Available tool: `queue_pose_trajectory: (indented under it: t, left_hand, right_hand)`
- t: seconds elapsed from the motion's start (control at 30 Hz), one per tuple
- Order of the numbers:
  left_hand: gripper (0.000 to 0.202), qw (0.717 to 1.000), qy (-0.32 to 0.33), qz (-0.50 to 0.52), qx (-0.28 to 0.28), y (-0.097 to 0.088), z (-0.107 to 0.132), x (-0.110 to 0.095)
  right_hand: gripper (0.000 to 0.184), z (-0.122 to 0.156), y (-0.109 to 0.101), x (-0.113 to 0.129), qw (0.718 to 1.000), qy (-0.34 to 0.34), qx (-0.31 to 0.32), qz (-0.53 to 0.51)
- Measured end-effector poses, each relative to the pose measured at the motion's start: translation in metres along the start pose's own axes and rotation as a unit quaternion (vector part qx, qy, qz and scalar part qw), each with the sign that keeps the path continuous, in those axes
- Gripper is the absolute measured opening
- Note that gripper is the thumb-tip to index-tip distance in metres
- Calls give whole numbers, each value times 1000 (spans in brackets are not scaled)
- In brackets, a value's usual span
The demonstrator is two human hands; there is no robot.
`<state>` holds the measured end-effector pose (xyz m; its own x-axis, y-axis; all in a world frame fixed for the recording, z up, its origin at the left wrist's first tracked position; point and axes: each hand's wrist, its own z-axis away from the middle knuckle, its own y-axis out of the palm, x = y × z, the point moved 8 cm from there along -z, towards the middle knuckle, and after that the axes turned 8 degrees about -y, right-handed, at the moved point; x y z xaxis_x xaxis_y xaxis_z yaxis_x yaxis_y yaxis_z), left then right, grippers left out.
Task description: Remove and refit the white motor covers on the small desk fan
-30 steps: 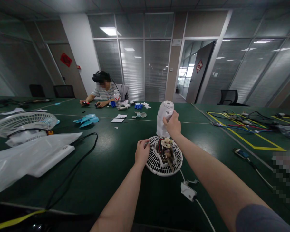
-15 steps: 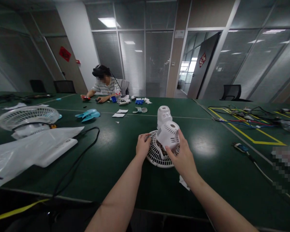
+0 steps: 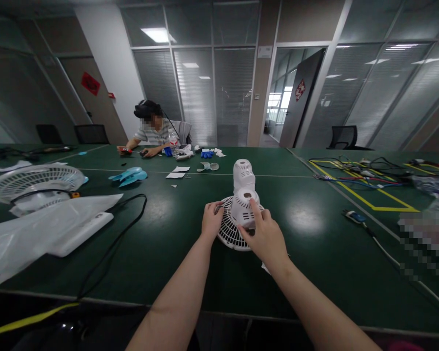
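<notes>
A white slotted motor cover (image 3: 242,208) sits upright over the middle of a white round fan grille (image 3: 231,239) lying on the table. My right hand (image 3: 265,234) is closed around the cover's right and near side, with a finger by its top hole and the thumb low at the front. At the grille's left edge, my left hand (image 3: 212,219) is curled over the rim. Just behind the cover stands another white slotted housing (image 3: 243,174). The motor inside the cover is hidden.
To the left lie another fan grille (image 3: 36,178), a plastic-wrapped white part (image 3: 80,234), a black cable (image 3: 124,234) and blue fan blades (image 3: 129,175). Paper slips (image 3: 178,172) lie ahead. Opposite sits a person (image 3: 153,129). Wires (image 3: 366,173) and a cable plug (image 3: 354,217) are right.
The motor cover, tilted and partly off the grille's centre before, has come down and left to sit upright there. My right hand moved with it. My left hand stays on the rim.
</notes>
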<state>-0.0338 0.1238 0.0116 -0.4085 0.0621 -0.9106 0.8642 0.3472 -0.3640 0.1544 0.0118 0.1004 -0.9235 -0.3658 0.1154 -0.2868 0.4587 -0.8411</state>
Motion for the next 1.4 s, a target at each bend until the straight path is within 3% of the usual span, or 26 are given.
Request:
queue_pose_trajectory:
  t: [0.2,0.5,0.7,1.13,1.4]
  left_hand:
    - [23,1000,7,-8,-5,1,-1,1]
    - [21,1000,15,-15,-12,0,-1,3]
    - [20,1000,9,-17,-14,-1,1,3]
    - [20,1000,-2,-11,-2,-2,4,0]
    - [20,1000,-5,-17,-6,-2,4,1]
  right_hand:
    - [83,4,2,2,999,6,19,25]
    - [79,12,12,-11,997,40,55,-40]
    - [81,13,11,-19,993,63,38,-88]
    - [75,17,8,-10,997,56,4,-54]
    - [76,14,10,-14,998,45,17,-46]
